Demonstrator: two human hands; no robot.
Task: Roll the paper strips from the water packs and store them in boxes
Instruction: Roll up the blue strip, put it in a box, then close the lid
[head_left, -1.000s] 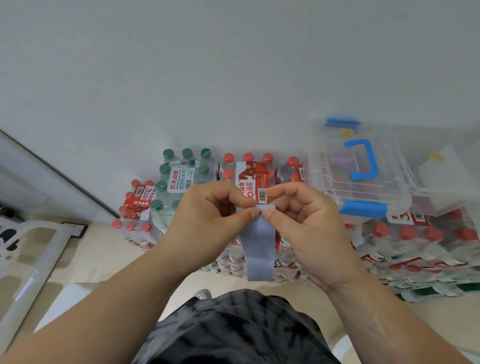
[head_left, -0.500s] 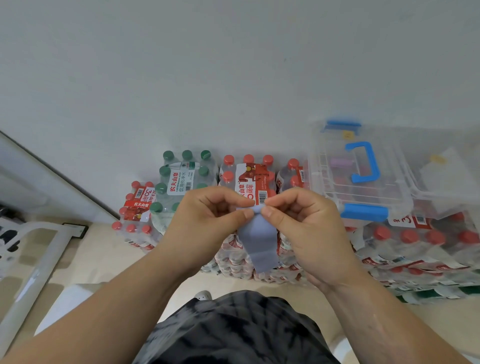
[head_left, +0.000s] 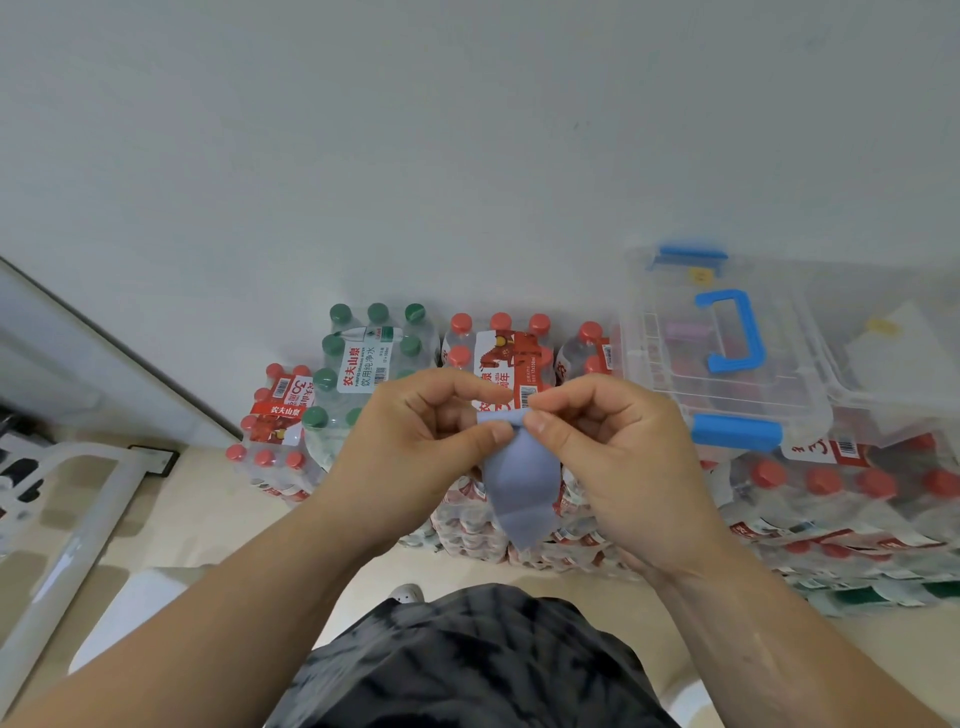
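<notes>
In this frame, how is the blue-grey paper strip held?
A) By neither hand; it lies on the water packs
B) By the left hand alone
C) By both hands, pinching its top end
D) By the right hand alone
C: the left hand and the right hand both pinch the top end of the paper strip, and the rest hangs down between them.

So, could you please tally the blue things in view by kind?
Paper strip, pinched by left hand and right hand: 1
Storage box handle: 1
Storage box latches: 2
Total: 4
</notes>
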